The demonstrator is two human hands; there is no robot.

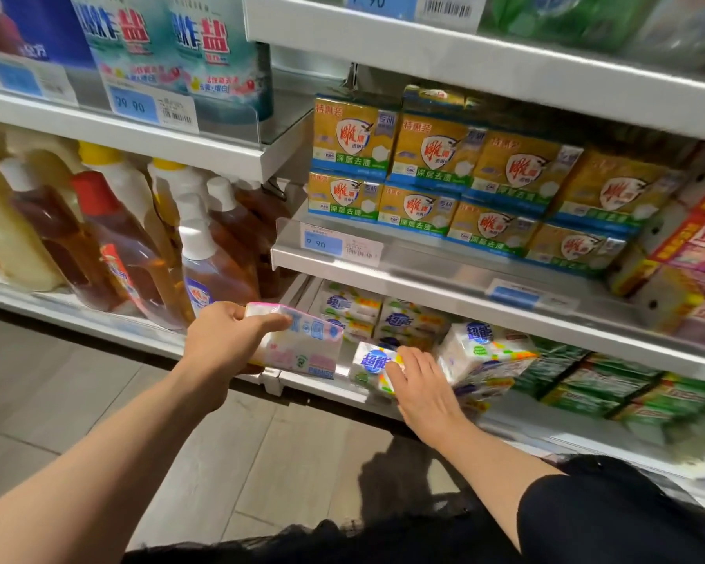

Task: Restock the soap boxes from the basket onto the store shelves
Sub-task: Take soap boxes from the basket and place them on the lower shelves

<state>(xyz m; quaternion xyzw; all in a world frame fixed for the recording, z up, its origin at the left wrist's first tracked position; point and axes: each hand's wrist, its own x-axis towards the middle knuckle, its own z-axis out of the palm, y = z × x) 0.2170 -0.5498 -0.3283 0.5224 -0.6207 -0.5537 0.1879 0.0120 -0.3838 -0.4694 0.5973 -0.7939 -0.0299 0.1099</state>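
bright overhead light; right edge motion-blurred; wide-angle bending; shelf-edge glare.

Price tag [132, 105] on the upper left shelf edge reads "29.90" (first digit faint). Price tag [322, 243] on the middle shelf rail reads "9.90". A top-shelf tag [369, 0] shows "7.90", partly cut off. The teal pouches [216, 46] bear a large red "盐". The yellow soap boxes [353, 136] carry "雕" in red and "深层去渍" on the green band. The white soap packs [373, 362] show "超能" on a blue circle. Print on the pink pack [306, 348] is illegible.
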